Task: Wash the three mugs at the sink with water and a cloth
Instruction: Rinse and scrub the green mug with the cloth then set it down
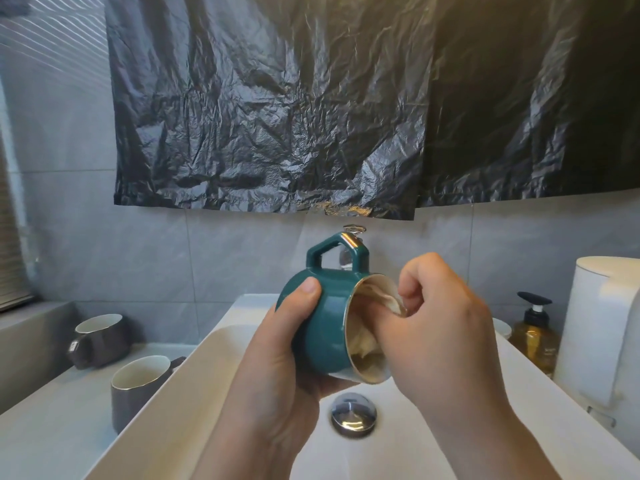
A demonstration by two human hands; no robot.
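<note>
Mid-wash on mug no. 1, by the look of it. The left hand (277, 358) holds the green mug (325, 327) above the sink (166, 403), just over the chrome drain plug (353, 414). Its fingers wrap under the body, w/ the thumb (309, 289) pressed on the near side. Mug lies tipped on its side, handle up, mouth facing right. The right hand (440, 327) is at the mouth, its fingers (420, 271) curled and pinching a pale cloth (363, 344) that's stuffed inside the mug, so the inside is being wiped. Tap (353, 230) sits mostly hidden behind the mug handle. No water stream shows, and I can't tell if the mug or cloth is wet. The other 2 mugs, both grey, stand upright on the table (52, 427) left of the sink: the near grey mug (138, 393) just beside the sink rim, the far grey mug (104, 337) further back toward the wall. Can't tell whether those are washed or not. They look dry and parked, so prob. still to do. My read: roughly a third in at best. The green one needs its wipe finished plus a rinse, then both greys. Soap bottle (533, 337) and a white container (602, 323) sit far right. A black plastic sheet (311, 116) hangs on the wall above.
</note>
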